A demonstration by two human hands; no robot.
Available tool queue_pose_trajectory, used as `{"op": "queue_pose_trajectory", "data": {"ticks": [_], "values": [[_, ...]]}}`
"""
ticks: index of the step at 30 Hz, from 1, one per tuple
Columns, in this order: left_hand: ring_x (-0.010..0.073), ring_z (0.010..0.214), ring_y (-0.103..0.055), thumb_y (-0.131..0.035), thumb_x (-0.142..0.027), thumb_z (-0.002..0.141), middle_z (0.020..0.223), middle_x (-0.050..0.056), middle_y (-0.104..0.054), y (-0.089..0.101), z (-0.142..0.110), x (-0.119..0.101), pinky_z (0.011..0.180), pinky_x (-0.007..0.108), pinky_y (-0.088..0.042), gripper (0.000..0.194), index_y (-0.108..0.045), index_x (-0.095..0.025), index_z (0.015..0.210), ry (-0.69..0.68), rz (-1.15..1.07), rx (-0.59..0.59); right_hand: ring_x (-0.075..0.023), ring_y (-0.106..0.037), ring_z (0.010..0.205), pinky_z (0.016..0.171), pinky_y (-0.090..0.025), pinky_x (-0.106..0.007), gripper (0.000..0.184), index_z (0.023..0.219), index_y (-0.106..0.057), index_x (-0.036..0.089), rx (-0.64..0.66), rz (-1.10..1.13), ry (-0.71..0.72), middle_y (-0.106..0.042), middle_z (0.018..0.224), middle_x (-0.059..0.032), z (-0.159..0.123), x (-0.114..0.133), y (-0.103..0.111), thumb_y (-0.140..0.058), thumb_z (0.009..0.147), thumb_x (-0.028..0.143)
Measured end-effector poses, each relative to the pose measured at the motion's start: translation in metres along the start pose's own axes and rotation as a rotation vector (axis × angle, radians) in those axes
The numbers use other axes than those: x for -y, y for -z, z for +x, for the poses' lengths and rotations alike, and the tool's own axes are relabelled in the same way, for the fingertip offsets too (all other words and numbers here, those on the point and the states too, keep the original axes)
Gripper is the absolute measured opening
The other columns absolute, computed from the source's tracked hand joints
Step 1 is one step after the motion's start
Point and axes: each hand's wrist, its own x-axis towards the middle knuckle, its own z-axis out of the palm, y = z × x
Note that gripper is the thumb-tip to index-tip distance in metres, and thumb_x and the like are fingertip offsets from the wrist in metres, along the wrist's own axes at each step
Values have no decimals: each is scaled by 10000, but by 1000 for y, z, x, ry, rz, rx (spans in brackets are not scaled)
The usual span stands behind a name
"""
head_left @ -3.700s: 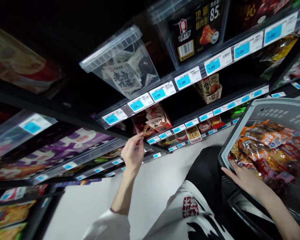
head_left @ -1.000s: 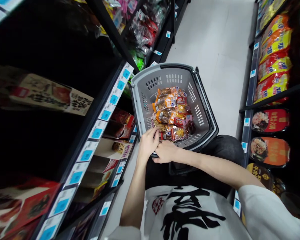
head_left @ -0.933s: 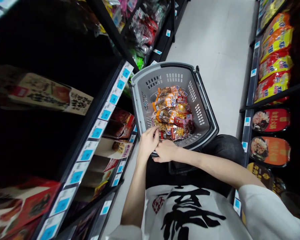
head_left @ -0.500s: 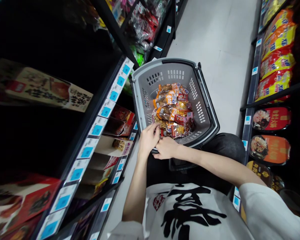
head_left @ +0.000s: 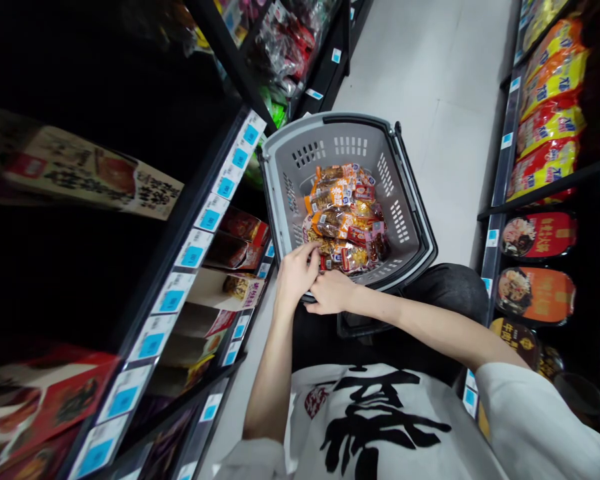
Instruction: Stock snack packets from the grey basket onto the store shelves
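A grey shopping basket (head_left: 300, 150) with a dark rim stands in front of my knees. Several snack packets (head_left: 334, 222) in clear, orange and red wrapping lie in rows on its bottom. At the near left corner, my left hand (head_left: 296, 272) is closed over the rim, with bent fingertips reaching inside beside the packets. My right hand (head_left: 333, 292) sits right next to it, its fingers wrapped round the near rim. The two hands almost touch. The undersides of both hands are hidden.
To the left rises a dark shelf with blue-and-white price tags (head_left: 171, 301) and food boxes (head_left: 100, 170). Yellow-red bags (head_left: 545, 157) and lidded bowls (head_left: 537, 293) fill the right shelf. Pale floor (head_left: 420, 73) runs between the shelves beyond the basket.
The whole view shifts very slightly. Both hands keep their place at the basket's near rim, and the packets lie as before.
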Motion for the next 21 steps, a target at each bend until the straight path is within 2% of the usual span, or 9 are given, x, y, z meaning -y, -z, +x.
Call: {"op": "queue_pose_trajectory", "data": {"ticks": [15, 21], "values": [[290, 1130, -761, -473, -307, 1061, 1211, 96, -808, 0, 0, 0, 1032, 395, -560, 353, -759, -186, 1228, 11, 87, 39, -364, -770, 1144, 931, -618, -428, 565, 1274, -756, 31, 19, 24, -60, -785, 1199, -237, -7, 7, 5, -570, 1051, 514], [298, 1116, -766, -463, -336, 1066, 1197, 95, -810, -2, 1, 3, 1002, 386, -563, 370, -762, -189, 1226, -11, 120, 55, -359, -756, 1177, 955, -623, -444, 515, 1273, -754, 41, 38, 33, -90, -767, 1261, -229, -11, 13, 10, -593, 1060, 482]]}}
